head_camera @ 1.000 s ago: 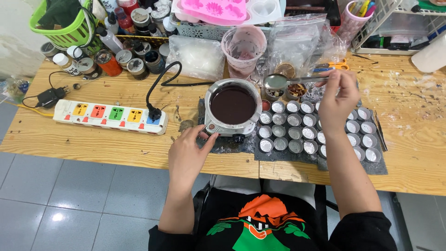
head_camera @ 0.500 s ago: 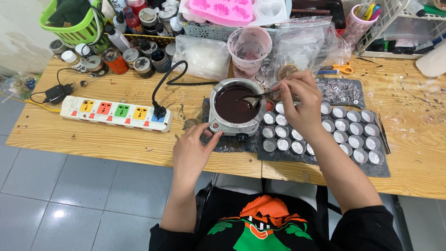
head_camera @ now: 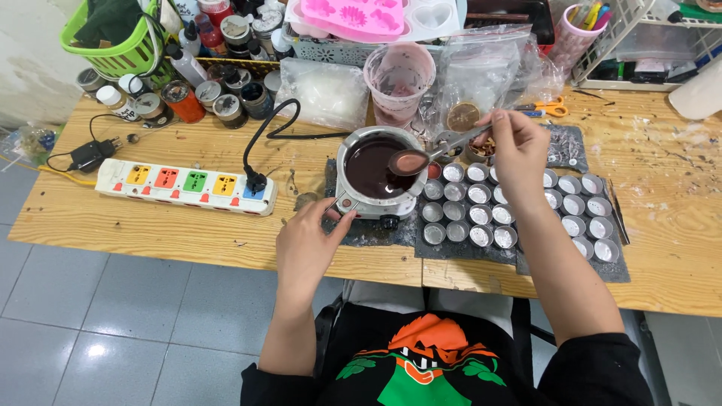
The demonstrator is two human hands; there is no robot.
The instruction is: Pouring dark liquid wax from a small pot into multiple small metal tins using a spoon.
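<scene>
Holding a metal spoon (head_camera: pixel 425 159) by its handle, the right hand (head_camera: pixel 517 150) has its fingers clamped on it; the bowl, full of dark red liquid, hovers over the melting pot (head_camera: pixel 374 177) on the bench (head_camera: pixel 188 233). The left hand (head_camera: pixel 307 242) steadies the pot's handle, fingers loosely together. Small foil cups (head_camera: pixel 481 215) sit just beside the pot.
</scene>
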